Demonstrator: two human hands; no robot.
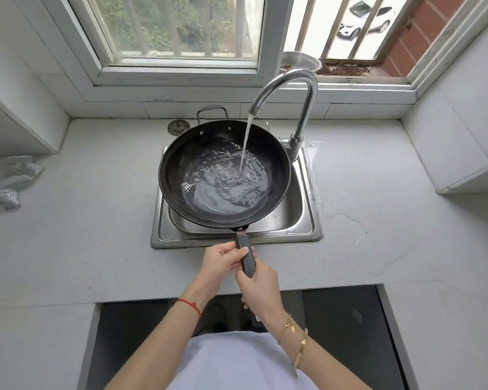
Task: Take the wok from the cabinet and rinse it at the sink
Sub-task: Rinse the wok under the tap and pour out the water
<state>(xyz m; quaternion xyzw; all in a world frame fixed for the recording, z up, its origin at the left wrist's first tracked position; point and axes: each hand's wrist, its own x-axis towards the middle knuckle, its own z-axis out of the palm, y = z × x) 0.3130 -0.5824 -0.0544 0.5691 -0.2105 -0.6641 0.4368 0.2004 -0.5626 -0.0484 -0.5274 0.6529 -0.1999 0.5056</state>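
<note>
Head view
Wok: the round black metal wok [180, 164] is over the square stainless steel sink [299, 220] and covers most of the basin. Its inside is dark and glossy, with two small rivets near the far rim.
Small handle: a metal loop handle [211, 111] stands up at the far edge of the wok.
Long handle: the dark straight handle [244, 244] points toward the person, over the front rim of the sink.
Water: a thin stream [245, 142] falls from the curved chrome faucet [293, 88] into the right part of the wok. A shallow rippling pool [223, 184] lies at the bottom.
Left hand: the left hand [220, 263] is clamped on the long handle, fingers curled around it, nearer to the wok. A red string is on this wrist.
Right hand: the right hand [258, 285] grips the end of the same handle, just behind the left hand and touching it. Gold bracelets are on this wrist.
Counter: the pale grey stone counter [82, 220] surrounds the sink, with a wet patch on the right side.
Cloth: a crumpled grey-white cloth [9, 181] lies at the far left of the counter, well apart from the sink.
Strainer: a small round metal drain strainer [178, 127] lies just behind the wok on the left.
</note>
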